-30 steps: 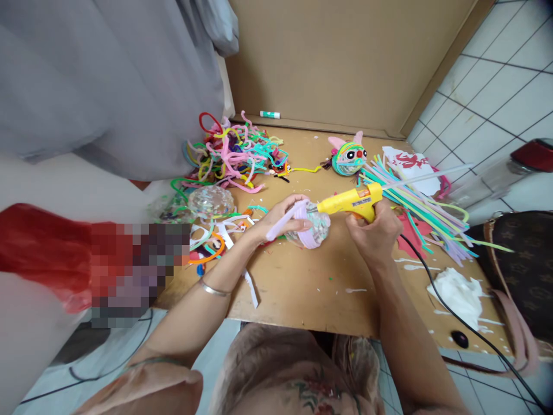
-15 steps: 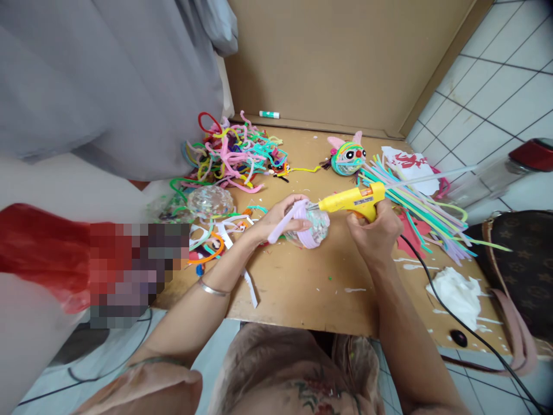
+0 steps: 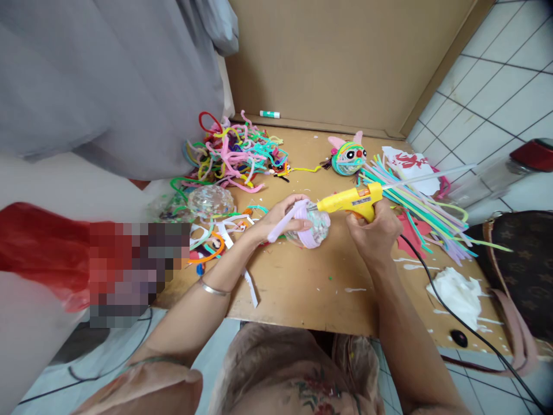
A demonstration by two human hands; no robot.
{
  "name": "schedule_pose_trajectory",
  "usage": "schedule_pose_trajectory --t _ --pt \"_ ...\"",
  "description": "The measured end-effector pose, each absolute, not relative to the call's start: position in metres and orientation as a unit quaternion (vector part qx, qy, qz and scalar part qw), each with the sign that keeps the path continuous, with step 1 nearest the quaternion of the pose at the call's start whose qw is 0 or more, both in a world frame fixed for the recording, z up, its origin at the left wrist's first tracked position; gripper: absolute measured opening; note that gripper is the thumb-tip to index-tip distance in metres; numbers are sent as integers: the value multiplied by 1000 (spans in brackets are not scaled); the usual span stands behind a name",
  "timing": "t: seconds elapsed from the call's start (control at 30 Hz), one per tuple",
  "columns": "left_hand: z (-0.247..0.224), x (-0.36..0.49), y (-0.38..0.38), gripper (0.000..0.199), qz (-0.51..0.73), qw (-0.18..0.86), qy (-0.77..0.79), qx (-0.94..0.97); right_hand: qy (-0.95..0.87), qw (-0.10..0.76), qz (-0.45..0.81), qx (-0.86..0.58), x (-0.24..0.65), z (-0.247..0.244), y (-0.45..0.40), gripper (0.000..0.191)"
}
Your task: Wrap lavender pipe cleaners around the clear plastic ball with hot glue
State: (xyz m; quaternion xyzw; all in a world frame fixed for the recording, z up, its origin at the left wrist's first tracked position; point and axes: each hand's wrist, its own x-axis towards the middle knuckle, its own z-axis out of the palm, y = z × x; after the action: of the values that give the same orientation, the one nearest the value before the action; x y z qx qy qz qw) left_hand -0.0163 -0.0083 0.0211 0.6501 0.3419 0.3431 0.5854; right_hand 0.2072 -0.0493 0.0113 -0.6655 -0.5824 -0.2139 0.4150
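Observation:
My left hand (image 3: pixel 281 220) grips a clear faceted plastic ball (image 3: pixel 320 226) over the middle of the table. Lilac pipe cleaners (image 3: pixel 306 237) wrap part of the ball, and one end sticks out past my thumb toward the lower left. In my right hand (image 3: pixel 375 230) is a yellow hot glue gun (image 3: pixel 349 200), a clear glue stick (image 3: pixel 432 174) poking from its back. Its nozzle is at the upper side of the ball, by the lilac strands; whether glue is coming out cannot be made out.
Tangled pipe cleaners (image 3: pixel 237 150) and another clear ball (image 3: pixel 211 200) lie at the left. A decorated ball with eyes (image 3: pixel 349 157) sits at the back, beside straight pipe cleaners (image 3: pixel 423 207). Crumpled tissue (image 3: pixel 456 297), a black cord (image 3: pixel 425 265) and a brown bag (image 3: pixel 525 271) are at the right.
The glue gun has shifted very slightly left and tilted a little at the ball. Both hands otherwise keep their places and holds.

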Motion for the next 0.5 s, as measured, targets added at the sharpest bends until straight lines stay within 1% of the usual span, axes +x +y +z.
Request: schedule_pose_trajectory --t 0.13,0.27,0.5 --pt "21 -17 -9 64 341 593 341 645 -585 412 -207 -667 208 12 -50 17" --pt "22 -17 -8 63 336 578 348 657 -587 411 -211 -665 208 12 -50 17" --pt "21 -16 -8 63 345 587 338 650 -579 424 -209 -665 207 13 -50 18"
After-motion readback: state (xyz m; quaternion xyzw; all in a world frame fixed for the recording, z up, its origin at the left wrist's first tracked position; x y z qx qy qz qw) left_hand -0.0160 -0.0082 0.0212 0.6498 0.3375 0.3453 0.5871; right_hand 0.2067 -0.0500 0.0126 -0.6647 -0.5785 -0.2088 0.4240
